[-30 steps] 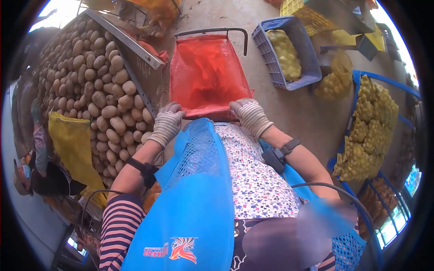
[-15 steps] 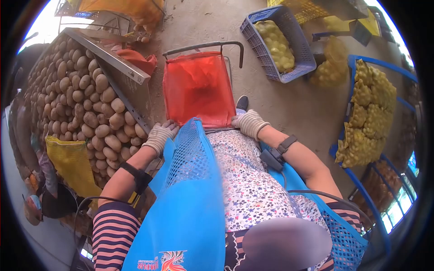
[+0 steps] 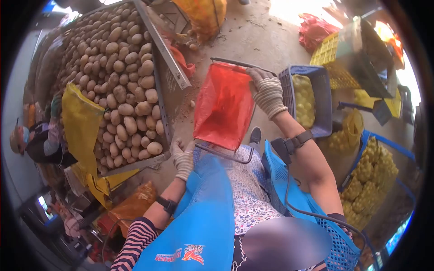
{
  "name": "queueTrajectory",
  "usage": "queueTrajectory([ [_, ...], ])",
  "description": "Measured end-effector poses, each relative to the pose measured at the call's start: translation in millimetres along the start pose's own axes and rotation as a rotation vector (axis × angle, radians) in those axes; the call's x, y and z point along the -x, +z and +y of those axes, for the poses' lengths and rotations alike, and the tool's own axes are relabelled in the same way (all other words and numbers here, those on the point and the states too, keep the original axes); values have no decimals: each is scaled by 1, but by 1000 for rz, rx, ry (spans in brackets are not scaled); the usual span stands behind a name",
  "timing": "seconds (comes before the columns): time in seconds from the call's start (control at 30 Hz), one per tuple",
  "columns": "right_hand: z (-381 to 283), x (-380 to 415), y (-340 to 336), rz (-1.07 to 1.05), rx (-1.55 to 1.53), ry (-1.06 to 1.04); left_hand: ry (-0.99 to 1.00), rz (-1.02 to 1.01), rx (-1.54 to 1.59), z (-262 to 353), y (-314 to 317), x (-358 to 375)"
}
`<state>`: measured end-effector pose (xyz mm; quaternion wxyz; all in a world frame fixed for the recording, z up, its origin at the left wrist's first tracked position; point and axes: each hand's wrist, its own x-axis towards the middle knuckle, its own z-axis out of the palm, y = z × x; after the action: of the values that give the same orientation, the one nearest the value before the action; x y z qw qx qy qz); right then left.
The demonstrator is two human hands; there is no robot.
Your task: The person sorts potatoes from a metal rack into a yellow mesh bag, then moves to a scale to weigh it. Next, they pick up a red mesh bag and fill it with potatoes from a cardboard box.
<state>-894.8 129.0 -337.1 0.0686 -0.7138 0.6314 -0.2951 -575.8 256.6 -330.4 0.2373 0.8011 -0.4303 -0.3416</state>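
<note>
A red mesh bag (image 3: 224,106) hangs with its mouth spread on a dark metal frame (image 3: 226,156) in front of my body. My right hand (image 3: 267,92), in a striped knit glove, is closed on the bag's rim at the far right corner, by the frame's far bar. My left hand (image 3: 182,159), gloved too, is beside the near left corner, with fingers apart and the tips close to the bar's end. The bag's rim has come away from the near bar. Dark shadow covers the bag's inside.
Loose potatoes (image 3: 120,92) fill a metal-edged bin at left, a yellow mesh bag (image 3: 81,126) over its near edge. At right are a purple crate (image 3: 323,104) holding a filled bag, and filled yellow bags (image 3: 370,176) on a blue-framed cart. A masked person (image 3: 43,144) is at far left.
My right hand has moved from the bag's near right corner to its far right corner. The near rim has come off the bar. The view has turned, shifting the surroundings.
</note>
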Motion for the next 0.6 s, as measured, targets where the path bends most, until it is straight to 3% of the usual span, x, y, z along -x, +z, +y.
queueTrajectory([
  [0.1,31,-44,41,51,313,-82,-702,-81,502,27,30,36],
  [0.13,33,-50,49,63,293,-121,-697,-46,532,10,43,31],
  [0.2,29,-55,58,-363,168,278,-673,-269,1027,-39,70,19],
  [0.23,28,-57,62,-368,171,234,-670,-243,1065,-36,64,19],
  [0.3,21,-59,69,-417,-66,478,-556,-383,1009,-27,40,22],
  [0.4,24,-54,93,-383,-216,398,-606,-318,1011,-40,30,31],
  [0.47,16,-59,98,-372,-160,354,-577,-257,1036,-53,34,28],
  [0.53,16,-57,117,-428,-346,349,-471,-201,991,-82,26,26],
  [0.6,-25,-61,97,-551,-309,385,-501,-158,1053,-96,3,24],
])
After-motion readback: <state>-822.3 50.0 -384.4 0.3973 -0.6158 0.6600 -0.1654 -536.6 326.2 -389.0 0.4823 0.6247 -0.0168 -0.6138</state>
